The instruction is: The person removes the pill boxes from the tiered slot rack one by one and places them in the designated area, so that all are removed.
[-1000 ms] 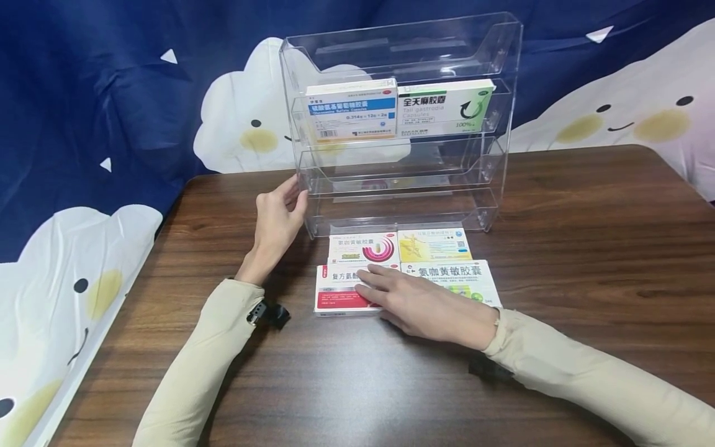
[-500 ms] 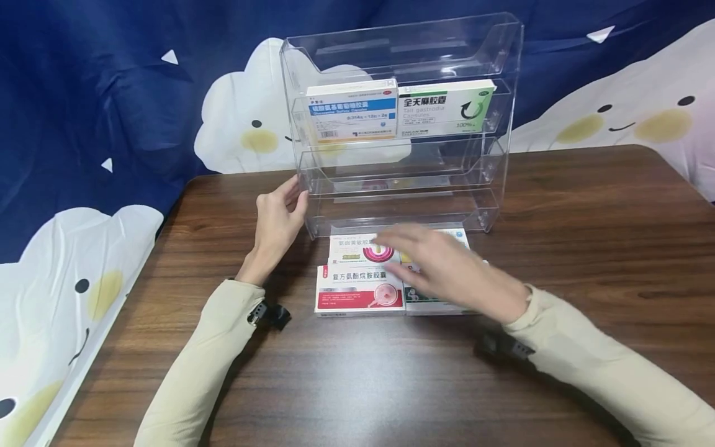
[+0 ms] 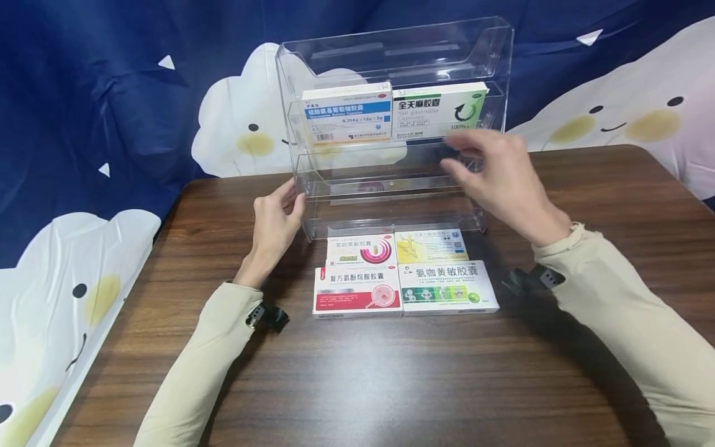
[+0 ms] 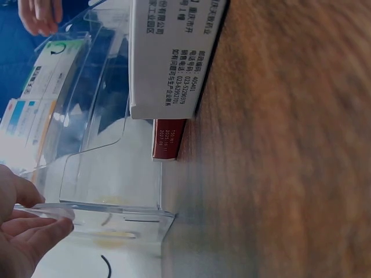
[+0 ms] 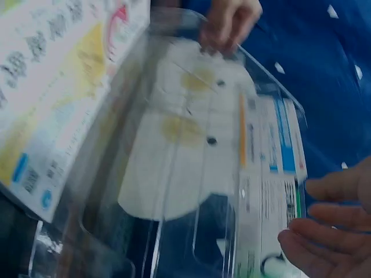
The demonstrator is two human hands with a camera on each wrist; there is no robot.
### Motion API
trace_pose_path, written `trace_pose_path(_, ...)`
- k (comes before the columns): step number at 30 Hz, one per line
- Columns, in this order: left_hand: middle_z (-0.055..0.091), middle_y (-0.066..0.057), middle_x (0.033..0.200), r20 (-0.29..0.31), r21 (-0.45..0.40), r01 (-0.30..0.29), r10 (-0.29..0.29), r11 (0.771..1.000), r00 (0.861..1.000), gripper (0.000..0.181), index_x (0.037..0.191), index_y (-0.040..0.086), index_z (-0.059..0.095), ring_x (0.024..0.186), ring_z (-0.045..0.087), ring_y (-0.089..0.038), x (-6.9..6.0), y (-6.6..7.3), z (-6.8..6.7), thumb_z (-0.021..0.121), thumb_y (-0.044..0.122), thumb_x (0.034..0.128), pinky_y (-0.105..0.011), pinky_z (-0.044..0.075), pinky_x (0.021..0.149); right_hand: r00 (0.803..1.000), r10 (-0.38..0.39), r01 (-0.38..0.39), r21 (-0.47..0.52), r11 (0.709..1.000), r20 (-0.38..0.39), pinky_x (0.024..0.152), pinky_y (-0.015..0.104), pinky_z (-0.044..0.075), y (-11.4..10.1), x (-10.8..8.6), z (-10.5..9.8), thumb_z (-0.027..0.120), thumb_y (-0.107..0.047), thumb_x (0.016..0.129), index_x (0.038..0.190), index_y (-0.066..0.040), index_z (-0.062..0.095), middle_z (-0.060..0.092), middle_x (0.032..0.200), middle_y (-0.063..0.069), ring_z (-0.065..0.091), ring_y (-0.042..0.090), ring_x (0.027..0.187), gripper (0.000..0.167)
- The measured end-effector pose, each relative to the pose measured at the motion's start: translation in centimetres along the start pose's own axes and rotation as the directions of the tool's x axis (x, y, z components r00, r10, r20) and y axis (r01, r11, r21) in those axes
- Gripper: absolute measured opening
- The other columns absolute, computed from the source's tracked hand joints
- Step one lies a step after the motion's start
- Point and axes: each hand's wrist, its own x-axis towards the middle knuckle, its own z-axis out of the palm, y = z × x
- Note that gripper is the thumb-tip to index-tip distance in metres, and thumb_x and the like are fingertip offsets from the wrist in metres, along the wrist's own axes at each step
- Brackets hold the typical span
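Note:
A tiered clear acrylic rack (image 3: 391, 54) stands on the table. My left hand (image 3: 274, 226) holds its left side panel; in the left wrist view, thumb and fingers lie on either side of the panel edge. My right hand (image 3: 505, 180), slightly blurred, is raised before the rack's right side with fingers apart and nothing in them. Nearest to it is a green-and-white capsule box (image 3: 419, 115), partly covered by its fingertips in the head view. Beside that box, on the same tier, sits a blue-and-white capsule box (image 3: 346, 118).
Several medicine boxes lie in two rows before the rack: a pink-ringed box (image 3: 357, 249), a yellow-and-white box (image 3: 430, 246), a red-and-white box (image 3: 357, 293) and a green-banded box (image 3: 447, 288). Behind the wooden table (image 3: 363, 385) hangs a blue curtain (image 3: 112, 81) with clouds.
My right hand has lifted off the boxes on the table and moved up and right to the rack's right side. My left hand keeps its hold on the panel.

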Motion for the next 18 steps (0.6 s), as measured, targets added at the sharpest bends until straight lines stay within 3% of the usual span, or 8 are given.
trace_pose_path(4,0.065,-0.027,0.109,0.0,0.004,0.009,-0.009,1.0,1.0,0.032,0.12,-0.014,0.06,0.099,0.067,-0.034,0.0,0.1,-0.1,0.059,-0.003,0.0895,-0.032,0.058,0.082,0.983,0.155,-0.154,0.022,0.988,-0.093,0.092,0.035,0.055,1.0,1.0,-0.8,0.069,-0.007,0.087,0.118,0.005,0.064,0.068,0.112,0.02,0.065,0.03,0.102,0.033)
trace_pose_path(8,0.065,-0.028,0.108,-0.003,0.006,0.016,-0.016,1.0,1.0,0.032,0.119,-0.014,0.06,0.099,0.067,-0.035,0.0,0.0,-0.1,0.059,-0.003,0.0894,-0.033,0.058,0.082,0.959,0.242,-0.239,0.039,0.97,-0.15,0.094,0.024,0.053,1.7,2.0,-1.3,0.069,-0.008,0.087,0.122,0.005,0.061,0.066,0.117,0.02,0.063,0.03,0.104,0.038)
trace_pose_path(12,0.065,-0.028,0.108,-0.004,-0.002,0.016,-0.016,1.0,1.0,0.032,0.119,-0.013,0.06,0.099,0.066,-0.036,0.0,0.0,-0.1,0.059,-0.004,0.0894,-0.033,0.058,0.083,0.953,0.225,-0.228,0.006,0.974,-0.202,0.095,0.024,0.053,2.3,3.2,-1.8,0.068,-0.007,0.086,0.122,0.004,0.062,0.065,0.12,0.019,0.063,0.032,0.104,0.038)
trace_pose_path(18,0.065,-0.028,0.109,-0.002,-0.003,0.007,-0.007,1.0,1.0,0.032,0.12,-0.013,0.06,0.1,0.066,-0.034,0.0,0.0,0.0,0.059,-0.004,0.0894,-0.033,0.058,0.083,0.966,0.146,-0.169,-0.094,0.981,-0.213,0.096,0.039,0.051,3.3,4.5,-1.9,0.066,-0.004,0.086,0.12,0.005,0.063,0.065,0.118,0.021,0.062,0.035,0.102,0.035)
